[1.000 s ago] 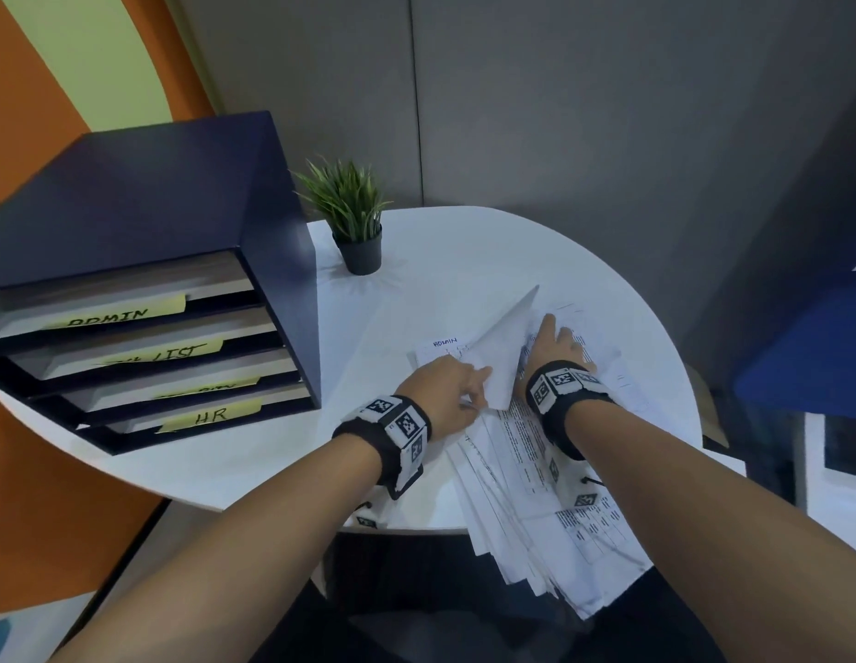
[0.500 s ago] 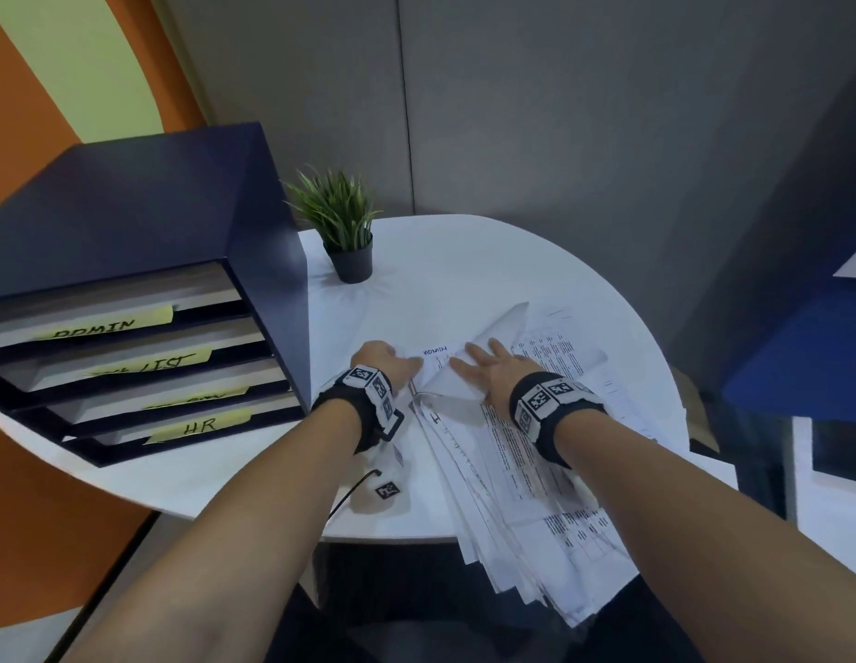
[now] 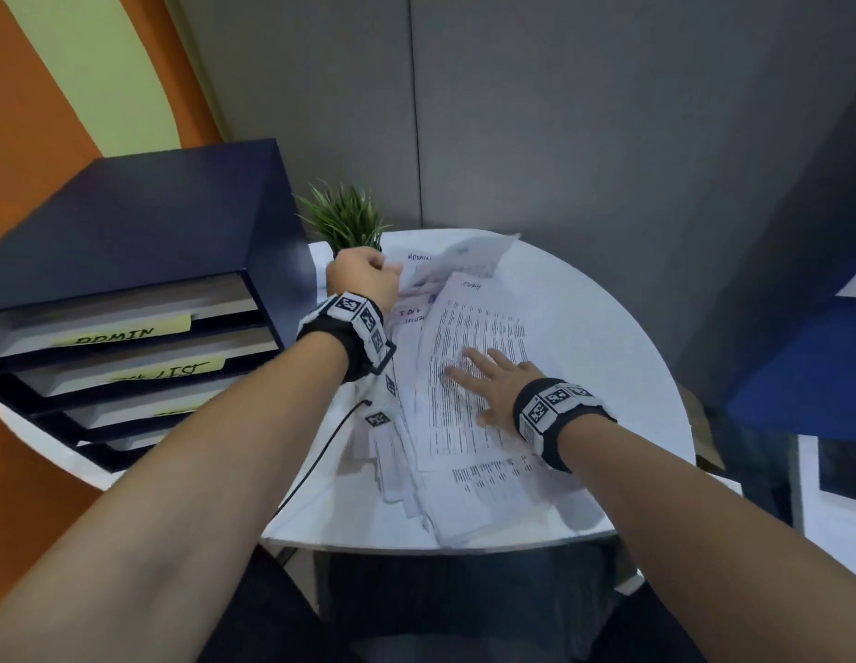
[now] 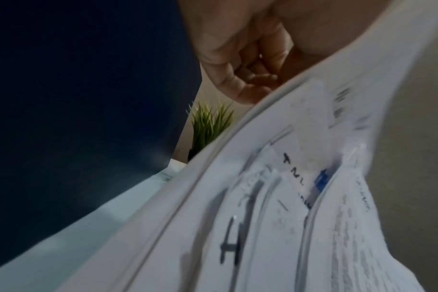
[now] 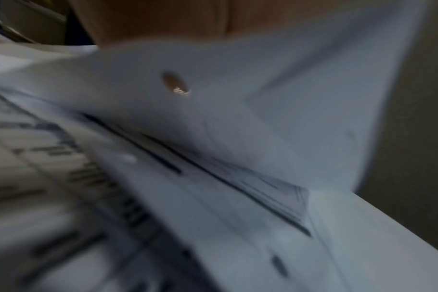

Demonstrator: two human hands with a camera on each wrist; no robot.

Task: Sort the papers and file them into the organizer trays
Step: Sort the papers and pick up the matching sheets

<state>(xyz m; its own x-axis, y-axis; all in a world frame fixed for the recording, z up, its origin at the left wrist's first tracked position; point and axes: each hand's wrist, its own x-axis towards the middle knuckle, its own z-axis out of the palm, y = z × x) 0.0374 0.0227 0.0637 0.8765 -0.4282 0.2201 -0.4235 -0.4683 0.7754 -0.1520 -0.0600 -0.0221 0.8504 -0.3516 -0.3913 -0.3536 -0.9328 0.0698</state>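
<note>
A loose pile of printed papers [image 3: 469, 452] lies spread on the round white table [image 3: 608, 327]. My left hand [image 3: 364, 275] is curled in a fist at the pile's far left corner and grips the edge of a raised, curling sheet [image 3: 464, 260]. The left wrist view shows the curled fingers [image 4: 240, 65] against the lifted sheets [image 4: 288, 177]. My right hand [image 3: 493, 385] lies flat, fingers spread, on the top printed sheet. The dark blue organizer [image 3: 144, 232] stands to the left, with yellow labels such as ADMIN [image 3: 125, 332] on its trays. The right wrist view is blurred paper [image 5: 213, 138].
A small potted plant [image 3: 345, 217] stands just behind my left hand, beside the organizer. A thin black cable [image 3: 311, 471] runs off the table's front edge. A blue object [image 3: 799, 366] sits to the right, and grey wall panels rise behind the table.
My left hand moved away from me toward the plant, closed on a sheet's edge and lifted it. My right hand slid nearer and flattened on the pile.
</note>
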